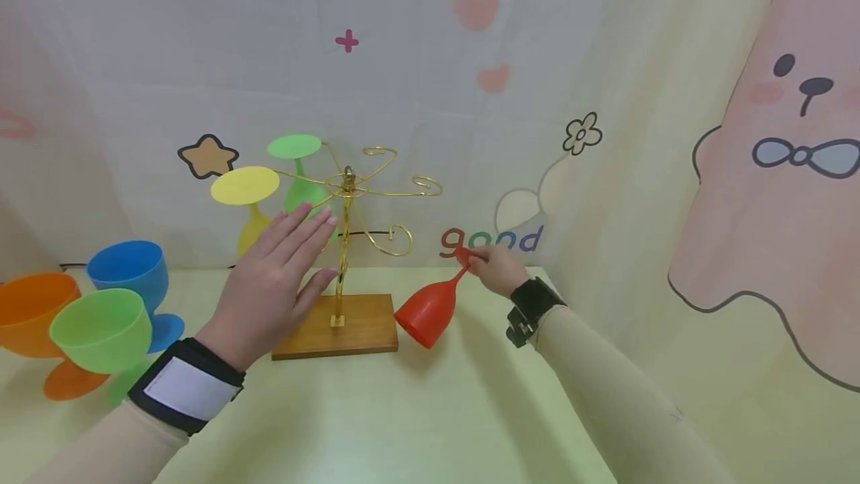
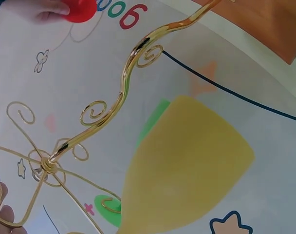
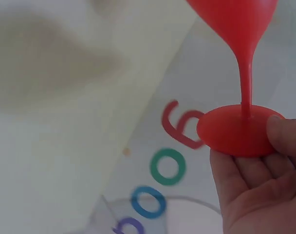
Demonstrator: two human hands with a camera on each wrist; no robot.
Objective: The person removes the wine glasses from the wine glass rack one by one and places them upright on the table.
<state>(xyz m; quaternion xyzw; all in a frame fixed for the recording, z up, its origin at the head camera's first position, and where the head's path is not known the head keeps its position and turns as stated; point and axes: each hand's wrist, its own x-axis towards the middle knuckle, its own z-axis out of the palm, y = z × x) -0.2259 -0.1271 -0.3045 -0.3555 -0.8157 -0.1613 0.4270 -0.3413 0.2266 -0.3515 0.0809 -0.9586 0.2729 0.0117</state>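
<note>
My right hand [image 1: 497, 269] pinches the foot of a red plastic goblet [image 1: 430, 311], which hangs tilted with its bowl down to the left. In the right wrist view the thumb lies on top of the round foot [image 3: 231, 134], with fingers beneath it. My left hand [image 1: 269, 286] is beside a gold wire rack [image 1: 345, 245], its fingers extended and thumb apart. In the left wrist view its fingertips are by a curled hook; whether they touch it is unclear. A yellow goblet [image 1: 245, 186] and a green goblet [image 1: 294, 146] hang upside down from the rack's arms.
The rack stands on a wooden base [image 1: 366, 327]. Left on the table are an orange goblet [image 1: 40, 320], a blue goblet [image 1: 134, 271] and another green goblet [image 1: 101, 327], all upright. A printed curtain [image 1: 416, 118] hangs behind.
</note>
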